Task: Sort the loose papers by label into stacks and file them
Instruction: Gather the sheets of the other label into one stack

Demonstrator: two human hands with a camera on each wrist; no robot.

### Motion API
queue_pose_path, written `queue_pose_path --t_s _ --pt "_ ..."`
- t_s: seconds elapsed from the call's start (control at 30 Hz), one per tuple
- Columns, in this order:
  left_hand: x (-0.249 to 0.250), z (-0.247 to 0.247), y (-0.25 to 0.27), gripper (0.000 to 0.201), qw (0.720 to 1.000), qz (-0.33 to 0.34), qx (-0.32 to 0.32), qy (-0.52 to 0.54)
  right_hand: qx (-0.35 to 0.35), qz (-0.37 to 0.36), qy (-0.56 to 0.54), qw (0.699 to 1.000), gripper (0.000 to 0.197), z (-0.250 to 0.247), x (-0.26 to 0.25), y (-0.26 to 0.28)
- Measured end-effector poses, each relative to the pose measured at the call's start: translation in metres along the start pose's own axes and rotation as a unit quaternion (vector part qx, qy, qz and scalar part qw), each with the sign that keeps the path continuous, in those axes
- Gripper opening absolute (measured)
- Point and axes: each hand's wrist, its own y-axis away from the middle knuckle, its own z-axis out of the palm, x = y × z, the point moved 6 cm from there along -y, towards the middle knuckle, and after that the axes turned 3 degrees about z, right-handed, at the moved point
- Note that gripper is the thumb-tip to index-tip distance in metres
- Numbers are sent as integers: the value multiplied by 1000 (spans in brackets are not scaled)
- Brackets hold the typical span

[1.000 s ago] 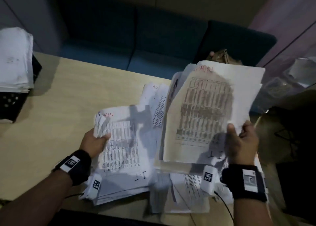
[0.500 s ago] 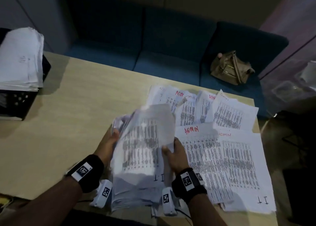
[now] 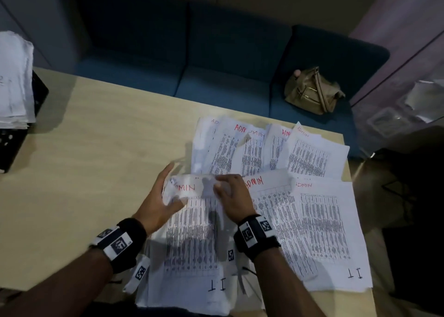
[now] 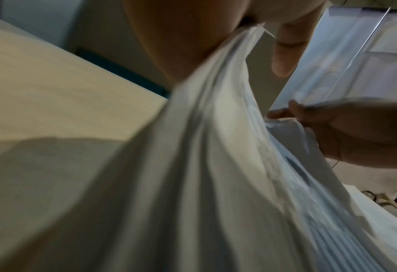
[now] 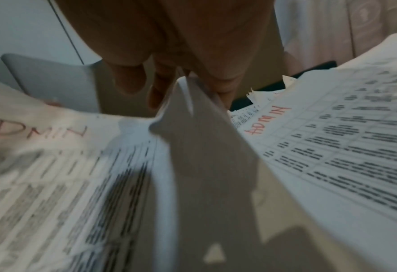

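Note:
A thick stack of printed papers lies near the table's front edge; its top sheet bears a red ADMIN label and a black IT mark. My left hand grips the stack's upper left corner, thumb on top. My right hand pinches the top edge of a sheet at the stack's upper right. To the right, loose ADMIN-labelled sheets lie spread and overlapping, with more sheets fanned out behind them.
A wooden table carries everything. At the far left a black tray holds a tall white paper pile. Behind the table stands a blue sofa with a tan bag on it.
The bundle my right hand held up went down onto the table at the right. Both hands came together on the left stack, which now lies flat.

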Motion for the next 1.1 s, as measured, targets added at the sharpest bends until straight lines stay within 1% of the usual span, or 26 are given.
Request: queue_pose_path --t_s 0.03,0.07,0.1,0.13,0.17,0.2,0.23,0.27,0.3,0.33,0.4,0.43,0.5,0.53,0.6,0.7,0.77,0.8,0.83,0.87,0.9,0.93,1.0,1.03,1.07,1.1 --pt "-12 1 1 72 999 -18 2 -30 20 0 -34 999 28 -7 6 4" --pt "-23 1 1 66 997 -39 7 -68 61 10 -73 995 25 -19 17 8" --pt "-36 -1 2 58 993 -63 15 -100 120 36 -83 989 24 -34 35 12" --pt "-47 -3 3 51 989 -84 21 -118 184 81 -52 978 28 -51 62 17" --pt "-57 -5 5 47 987 -104 25 -120 228 155 7 961 38 -66 90 26" --pt "-64 -7 7 46 985 -120 29 -118 242 242 71 937 51 -79 117 37" --pt "-69 -9 8 46 984 -132 32 -116 235 317 112 912 63 -86 143 47" --pt "-73 -9 8 46 983 -139 33 -117 214 361 125 899 72 -91 160 56" --pt "-76 -10 7 46 982 -140 36 -121 192 376 111 900 78 -92 169 61" --pt "-77 -9 5 46 981 -139 37 -128 182 371 78 907 79 -93 174 64" --pt "-79 -9 2 47 979 -141 38 -143 164 349 17 922 67 -90 177 63" --pt "-79 -9 1 47 978 -143 39 -146 146 337 26 930 54 -89 173 63" --pt "-81 -9 1 46 978 -148 50 -141 127 280 67 949 23 -91 161 63" --pt "-81 -10 1 44 978 -150 55 -135 132 254 54 957 16 -96 155 64" --pt "-79 -11 1 42 980 -152 59 -117 183 211 -4 960 17 -118 139 69" --pt "-75 -15 -1 39 980 -148 71 -111 302 129 -87 941 36 -173 120 82" --pt "-71 -21 -3 38 978 -144 92 -123 365 118 -195 903 36 -205 121 89" --pt "-69 -23 -3 38 977 -144 102 -122 387 127 -235 882 39 -215 126 91" --pt "-66 -24 -4 38 976 -144 110 -116 392 120 -264 873 40 -223 124 91" --pt "-64 -23 -5 38 977 -144 114 -109 381 119 -281 873 36 -223 121 89" --pt "-61 -22 -5 37 978 -144 115 -100 350 115 -282 886 27 -218 116 84" --pt "-59 -19 -6 36 979 -144 115 -88 310 124 -242 911 25 -206 111 77" --pt "-55 -11 -8 35 981 -147 113 -62 243 153 -135 948 50 -169 107 67" --pt "-51 -6 -9 35 982 -144 112 -58 212 168 -110 956 58 -146 106 63" --pt "-49 -1 -10 35 982 -143 109 -59 179 192 -107 959 55 -124 108 60" --pt "-47 2 -10 34 982 -141 110 -55 147 200 -106 963 43 -103 105 59"
